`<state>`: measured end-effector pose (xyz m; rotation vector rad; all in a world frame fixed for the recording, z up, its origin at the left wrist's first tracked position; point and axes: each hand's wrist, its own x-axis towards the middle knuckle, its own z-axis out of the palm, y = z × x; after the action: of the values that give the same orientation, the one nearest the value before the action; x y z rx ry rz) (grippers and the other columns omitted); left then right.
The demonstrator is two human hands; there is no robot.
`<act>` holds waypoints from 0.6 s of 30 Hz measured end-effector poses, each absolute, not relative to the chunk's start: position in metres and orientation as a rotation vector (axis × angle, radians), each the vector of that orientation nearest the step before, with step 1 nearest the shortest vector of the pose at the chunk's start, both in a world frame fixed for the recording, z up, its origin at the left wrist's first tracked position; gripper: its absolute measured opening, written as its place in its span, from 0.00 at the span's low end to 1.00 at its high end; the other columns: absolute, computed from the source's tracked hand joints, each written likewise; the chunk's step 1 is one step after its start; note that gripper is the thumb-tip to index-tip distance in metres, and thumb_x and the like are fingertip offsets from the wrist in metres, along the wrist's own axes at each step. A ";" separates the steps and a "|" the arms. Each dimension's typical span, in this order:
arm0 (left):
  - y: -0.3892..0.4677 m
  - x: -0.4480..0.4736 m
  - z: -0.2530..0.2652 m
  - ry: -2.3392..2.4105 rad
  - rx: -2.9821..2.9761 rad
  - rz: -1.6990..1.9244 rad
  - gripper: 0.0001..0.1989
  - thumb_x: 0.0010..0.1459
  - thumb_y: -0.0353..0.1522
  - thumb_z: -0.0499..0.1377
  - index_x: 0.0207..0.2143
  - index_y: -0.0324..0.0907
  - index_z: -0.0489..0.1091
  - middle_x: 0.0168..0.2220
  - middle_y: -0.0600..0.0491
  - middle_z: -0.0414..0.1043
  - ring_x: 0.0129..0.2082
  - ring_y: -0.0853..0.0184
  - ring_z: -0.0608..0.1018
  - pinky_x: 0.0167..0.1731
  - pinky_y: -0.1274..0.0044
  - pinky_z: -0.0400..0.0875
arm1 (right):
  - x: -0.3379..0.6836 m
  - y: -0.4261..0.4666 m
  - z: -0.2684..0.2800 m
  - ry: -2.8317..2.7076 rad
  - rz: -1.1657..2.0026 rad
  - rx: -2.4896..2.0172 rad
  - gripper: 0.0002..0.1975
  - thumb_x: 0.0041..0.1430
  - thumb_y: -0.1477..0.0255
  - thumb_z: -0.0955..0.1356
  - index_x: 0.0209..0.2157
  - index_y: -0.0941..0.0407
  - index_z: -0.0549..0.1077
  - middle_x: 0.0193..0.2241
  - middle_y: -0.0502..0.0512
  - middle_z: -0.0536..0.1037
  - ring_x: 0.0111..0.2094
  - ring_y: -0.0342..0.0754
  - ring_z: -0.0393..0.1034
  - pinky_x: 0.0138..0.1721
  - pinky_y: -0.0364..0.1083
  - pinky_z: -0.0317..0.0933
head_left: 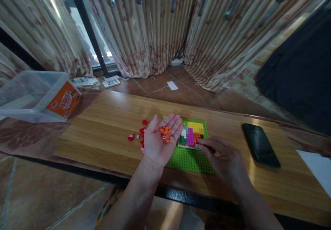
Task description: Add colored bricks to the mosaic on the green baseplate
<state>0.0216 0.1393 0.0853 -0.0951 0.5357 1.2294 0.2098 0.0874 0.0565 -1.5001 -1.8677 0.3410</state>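
My left hand point(160, 142) is palm up with fingers stretched out, carrying several small orange building bricks point(165, 130). Part of the green baseplate point(190, 161) is hidden behind it. A flat patchwork of coloured bricks, with a yellow area point(196, 127) and a magenta brick point(190, 137), sits on the plate. At the right front corner of this patchwork, my right hand point(224, 154) has thumb and fingertips pinched together. Whatever lies between those fingertips is too small and covered to make out.
Loose red bricks point(144, 122) and pink ones lie left of my left hand on the wooden table point(103, 130). A black phone point(260, 145) and white paper point(317, 168) are at the right. A clear plastic bin point(33, 95) stands far left. Curtains point(155, 33) hang behind.
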 end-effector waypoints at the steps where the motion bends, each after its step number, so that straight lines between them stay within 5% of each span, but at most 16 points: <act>1: 0.139 0.022 0.086 0.537 -0.097 1.229 0.19 0.59 0.40 0.54 0.41 0.32 0.73 0.38 0.41 0.77 0.45 0.60 0.77 0.50 0.70 0.69 | 0.209 0.088 0.056 -1.882 0.340 -1.503 0.09 0.61 0.67 0.66 0.38 0.52 0.77 0.35 0.53 0.79 0.35 0.47 0.75 0.35 0.46 0.70; 18: 0.139 0.020 0.085 0.534 -0.080 1.228 0.18 0.59 0.40 0.54 0.39 0.32 0.73 0.37 0.42 0.76 0.41 0.63 0.78 0.50 0.71 0.68 | 0.206 0.090 0.055 -1.813 0.346 -1.570 0.10 0.58 0.66 0.66 0.39 0.52 0.76 0.35 0.53 0.80 0.31 0.46 0.75 0.34 0.46 0.70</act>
<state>0.0199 0.1388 0.0853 -0.0799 0.5336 1.2281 0.2060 0.0902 0.0551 -1.5700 -1.8131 0.3456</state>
